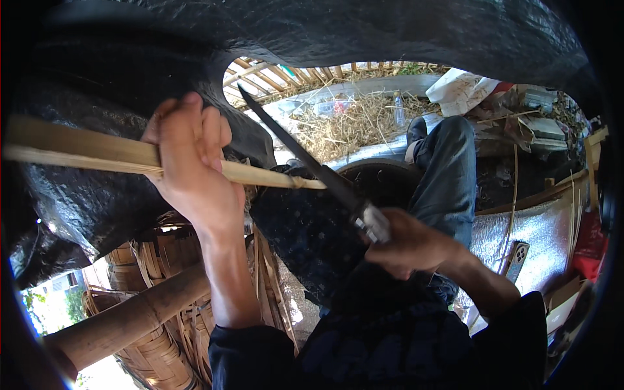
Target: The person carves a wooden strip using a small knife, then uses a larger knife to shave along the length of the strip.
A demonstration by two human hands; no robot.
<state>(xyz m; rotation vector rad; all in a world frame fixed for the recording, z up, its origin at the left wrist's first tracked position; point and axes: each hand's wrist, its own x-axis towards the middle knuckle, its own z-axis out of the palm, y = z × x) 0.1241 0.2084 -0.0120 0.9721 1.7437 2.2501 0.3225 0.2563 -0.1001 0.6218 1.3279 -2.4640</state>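
My left hand [195,153] is wrapped round a long split bamboo strip [260,175], which runs from the far left edge to a tip in front of my body. In my right hand [416,244] is a machete [299,149], gripped by its handle; the dark blade slants up and to the left. The blade crosses in the picture at the strip's right end, but I cannot tell whether the two touch. A dark cloth [286,227] lies over my lap beneath the strip. The right hand's fingertips are partly hidden.
Black plastic sheeting [364,32] hangs above and at the left. A thick bamboo pole [130,318] and woven bamboo baskets [153,357] stand at the lower left. Beyond my feet lie dry shavings [351,123]. A phone [517,258] rests on a silvery sheet [487,240] at the right.
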